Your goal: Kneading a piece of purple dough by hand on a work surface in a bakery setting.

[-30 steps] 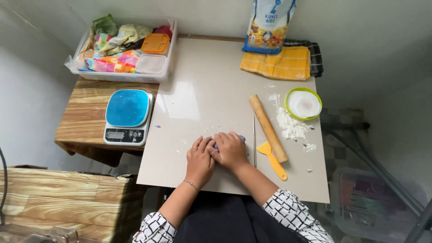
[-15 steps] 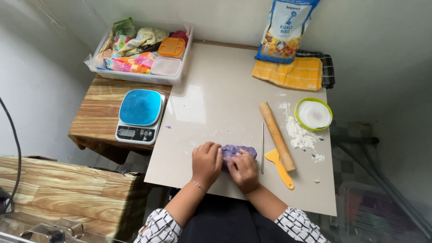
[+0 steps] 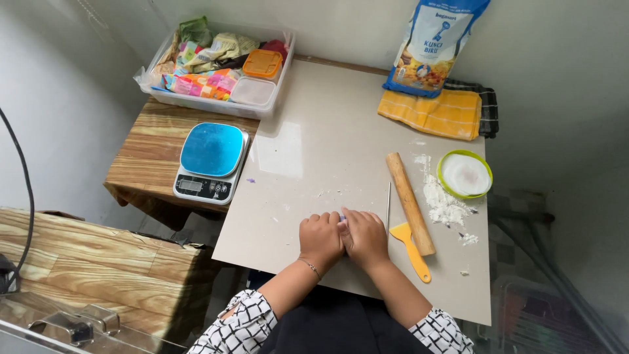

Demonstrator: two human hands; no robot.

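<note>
Both hands — left hand (image 3: 320, 238), right hand (image 3: 364, 237) — press together, fingers clenched over purple dough (image 3: 342, 218) on the table (image 3: 314, 157).

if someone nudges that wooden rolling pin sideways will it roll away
Probably: the rolling pin is a plain round cylinder lying flat on the smooth tabletop. The yellow scraper touching its near end might check it. It looks stiff and solid.

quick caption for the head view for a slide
Left hand and right hand press together over a purple lump on a beige board, beside a rolling pin and yellow scraper.
</note>
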